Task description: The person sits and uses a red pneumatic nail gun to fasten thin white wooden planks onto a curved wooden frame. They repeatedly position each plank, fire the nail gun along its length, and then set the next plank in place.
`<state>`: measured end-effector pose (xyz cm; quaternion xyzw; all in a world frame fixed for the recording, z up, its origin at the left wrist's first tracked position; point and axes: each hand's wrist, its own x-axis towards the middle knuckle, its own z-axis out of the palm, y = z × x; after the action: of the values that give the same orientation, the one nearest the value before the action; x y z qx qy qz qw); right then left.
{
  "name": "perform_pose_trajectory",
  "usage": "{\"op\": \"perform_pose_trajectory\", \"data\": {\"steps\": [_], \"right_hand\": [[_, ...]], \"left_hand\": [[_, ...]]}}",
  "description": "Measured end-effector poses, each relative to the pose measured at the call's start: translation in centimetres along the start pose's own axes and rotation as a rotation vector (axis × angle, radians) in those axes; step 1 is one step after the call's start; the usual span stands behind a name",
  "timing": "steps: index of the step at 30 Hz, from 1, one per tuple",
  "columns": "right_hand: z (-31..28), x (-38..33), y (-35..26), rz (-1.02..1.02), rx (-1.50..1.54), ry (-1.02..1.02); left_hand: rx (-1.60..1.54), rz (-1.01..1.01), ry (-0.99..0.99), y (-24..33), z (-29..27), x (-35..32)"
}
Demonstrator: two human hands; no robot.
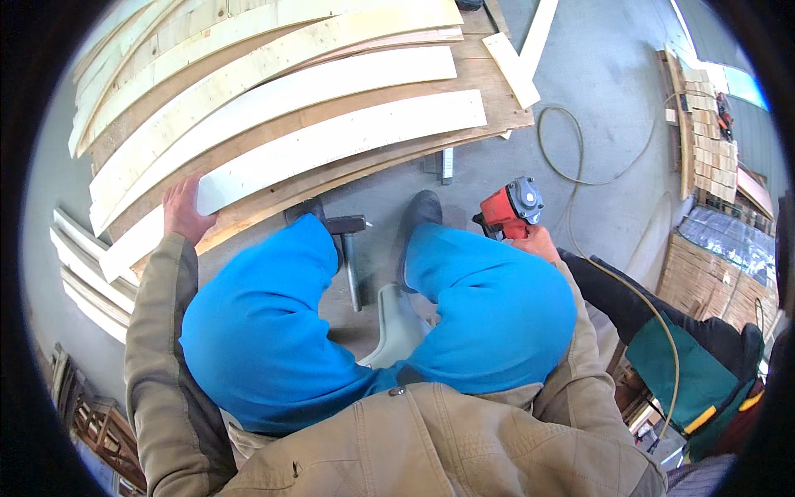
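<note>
My left hand (186,209) grips the near long edge of a pale wooden board (348,132), its fingers lying over the top face. That board lies on a brown plywood worktop (476,116) in front of my knees. In my right hand (538,243) is a red and grey nail gun (509,211), held above the floor beyond my right knee and apart from the boards. My right fingers are closed round its grip, partly hidden. More long pale boards (290,91) lie roughly parallel behind the gripped one.
A thin air hose (577,149) loops over the floor at right. A hammer-shaped tool (351,257) is between my feet. Stacked wood blocks (712,137) and a wrapped cardboard stack (704,265) stand at right. Near these, another person's dark sleeve (629,290) shows. White strips (91,269) lie left.
</note>
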<state>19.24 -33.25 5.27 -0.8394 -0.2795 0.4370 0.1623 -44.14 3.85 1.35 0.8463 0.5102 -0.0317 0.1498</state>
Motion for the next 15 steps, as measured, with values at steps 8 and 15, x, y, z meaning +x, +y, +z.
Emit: {"op": "perform_pose_trajectory", "data": {"steps": [8,15], "right_hand": [[-1.8,5.8,0.9,0.142,-0.167,-0.268],[-4.2,11.8,2.4,0.126,-0.171,-0.414]], "left_hand": [[0.061,-0.003,-0.012,1.8,-1.5,0.0],[0.106,-0.080,-0.044,2.2,-1.3,0.2]]}}
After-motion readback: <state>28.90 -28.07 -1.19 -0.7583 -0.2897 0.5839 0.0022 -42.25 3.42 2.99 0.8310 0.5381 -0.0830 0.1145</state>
